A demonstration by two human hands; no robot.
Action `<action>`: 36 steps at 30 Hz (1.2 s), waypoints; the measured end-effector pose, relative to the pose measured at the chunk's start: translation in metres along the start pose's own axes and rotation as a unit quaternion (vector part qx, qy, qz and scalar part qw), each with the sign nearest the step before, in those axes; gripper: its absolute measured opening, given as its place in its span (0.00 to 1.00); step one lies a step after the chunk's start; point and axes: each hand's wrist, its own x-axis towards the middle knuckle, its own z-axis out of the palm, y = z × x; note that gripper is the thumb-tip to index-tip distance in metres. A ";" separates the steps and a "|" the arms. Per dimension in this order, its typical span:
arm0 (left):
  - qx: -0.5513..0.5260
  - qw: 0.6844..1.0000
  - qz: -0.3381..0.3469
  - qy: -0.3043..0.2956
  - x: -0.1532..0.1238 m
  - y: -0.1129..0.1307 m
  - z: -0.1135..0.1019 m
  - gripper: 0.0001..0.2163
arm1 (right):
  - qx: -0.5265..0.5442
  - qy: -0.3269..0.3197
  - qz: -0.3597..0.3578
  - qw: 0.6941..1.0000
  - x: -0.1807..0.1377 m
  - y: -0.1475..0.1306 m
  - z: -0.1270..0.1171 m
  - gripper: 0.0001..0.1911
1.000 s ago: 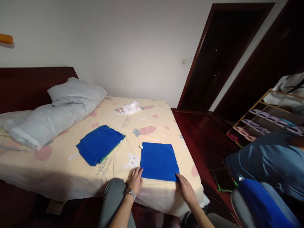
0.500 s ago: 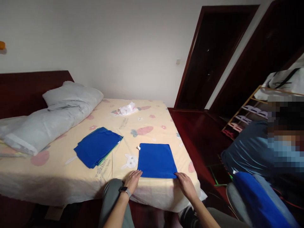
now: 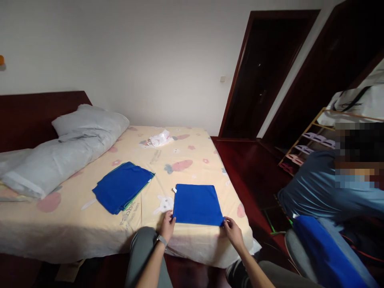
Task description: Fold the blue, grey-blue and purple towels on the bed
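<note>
View from the head camera, looking down over a bed [image 3: 75, 236] covered with a cream sheet printed with carrots and rabbits. A folded blue cloth [image 3: 196, 204] lies flat near the bed's front edge, towards its right corner, with a small white tag at its far-left corner. The left hand [image 3: 167, 225], with a watch [image 3: 162, 240] on its wrist, has its fingers drawn together on the near-left corner of the cloth and pinches it. The right hand [image 3: 233, 233] is likewise closed in a pinch on the near-right corner. To the left, well apart from the cloth, lies a stack of blue cloths [image 3: 121, 186] with a green edge showing beneath. Grey pillows [image 3: 66, 148] rest against the headboard, and a white plastic bag [image 3: 159, 138] lies at the far side of the sheet. At right, another person in a blue shirt [image 3: 321, 188] sits with blue fabric [image 3: 324, 252] over the lap, in front of a shoe rack [image 3: 303, 154].
</note>
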 end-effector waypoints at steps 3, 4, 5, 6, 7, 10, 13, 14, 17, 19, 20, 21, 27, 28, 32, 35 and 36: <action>-0.020 0.999 -0.023 0.020 -0.001 -0.004 0.005 0.11 | 0.004 0.010 0.007 1.000 -0.002 -0.004 0.003 0.27; -0.022 0.999 -0.027 0.023 -0.002 -0.004 0.007 0.09 | 0.004 0.011 0.006 1.000 -0.004 -0.005 0.004 0.28; -0.021 0.999 -0.030 0.026 -0.003 -0.005 0.007 0.08 | 0.004 0.012 0.004 1.000 -0.005 -0.007 0.004 0.28; -0.018 0.999 -0.032 0.028 -0.005 -0.005 0.008 0.07 | 0.003 0.012 -0.001 1.000 -0.006 -0.007 0.005 0.28; -0.013 0.999 -0.034 0.031 -0.005 -0.004 0.008 0.07 | 0.001 0.012 -0.005 1.000 -0.007 -0.008 0.005 0.28; 0.011 0.998 -0.038 0.040 -0.006 -0.002 0.006 0.07 | -0.012 0.011 -0.020 1.000 -0.006 -0.009 0.003 0.29; 0.041 0.998 -0.040 0.040 -0.006 0.000 0.002 0.09 | -0.042 0.007 -0.029 0.999 -0.003 -0.011 -0.002 0.29; 0.052 0.997 -0.040 0.038 -0.006 0.001 0.001 0.09 | -0.058 0.006 -0.032 0.998 -0.002 -0.011 -0.004 0.28; 0.082 0.995 -0.040 0.029 -0.007 0.003 0.000 0.08 | -0.109 0.003 -0.032 0.994 -0.002 -0.013 -0.007 0.25; 0.100 0.994 -0.042 0.025 -0.008 0.005 0.000 0.08 | -0.137 -0.002 -0.030 0.990 -0.003 -0.013 -0.007 0.24; 0.109 0.993 -0.043 0.023 -0.008 0.006 0.000 0.08 | -0.149 -0.004 -0.029 0.988 -0.004 -0.013 -0.006 0.23; 0.118 0.992 -0.044 0.023 -0.008 0.007 0.000 0.08 | -0.161 -0.005 -0.030 0.986 -0.005 -0.013 -0.006 0.23; 0.183 0.982 -0.041 0.016 -0.012 0.014 -0.003 0.08 | -0.240 0.003 -0.075 0.968 -0.007 -0.020 -0.010 0.21; 0.194 0.980 -0.039 0.016 -0.013 0.015 -0.003 0.08 | -0.253 0.005 -0.085 0.964 -0.007 -0.021 -0.010 0.21; 0.229 0.973 -0.016 0.021 -0.017 0.019 -0.001 0.11 | -0.287 0.024 -0.104 0.952 -0.011 -0.024 -0.005 0.19; 0.240 0.970 0.016 0.031 -0.018 0.020 0.001 0.13 | -0.295 0.054 -0.109 0.948 -0.013 -0.023 -0.002 0.19; 0.242 0.969 0.024 0.037 -0.017 0.020 0.001 0.13 | -0.294 0.066 -0.111 0.947 -0.013 -0.023 -0.001 0.20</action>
